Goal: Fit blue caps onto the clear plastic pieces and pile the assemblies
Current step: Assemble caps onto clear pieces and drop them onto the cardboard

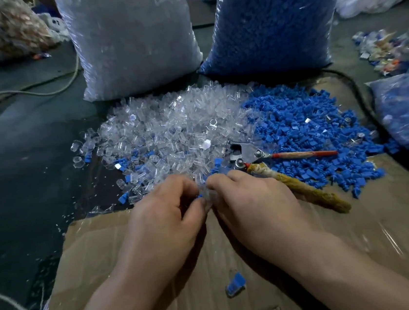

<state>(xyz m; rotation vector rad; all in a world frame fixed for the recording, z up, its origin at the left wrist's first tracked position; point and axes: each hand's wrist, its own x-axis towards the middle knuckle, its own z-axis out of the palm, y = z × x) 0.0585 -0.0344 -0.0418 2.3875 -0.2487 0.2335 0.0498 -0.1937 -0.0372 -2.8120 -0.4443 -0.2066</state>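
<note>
Curled fingers (194, 208) of the left hand (164, 210) pinch a small blue plastic cap (199, 196); the right hand (249, 198) pinches a small clear plastic piece (208, 197), touching it, just rightward.

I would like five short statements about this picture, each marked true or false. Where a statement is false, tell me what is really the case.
1. The left hand and the right hand pinch one small piece between them. True.
2. The heap of blue caps lies left of the heap of clear pieces. False: it lies to the right of it.
3. The right hand grips the pliers. False: the pliers lie on the heaps and no hand grips them.
4. One capped piece lies on the cardboard between the forearms. True.
5. The tall bag behind the blue caps holds blue parts. True.
</note>
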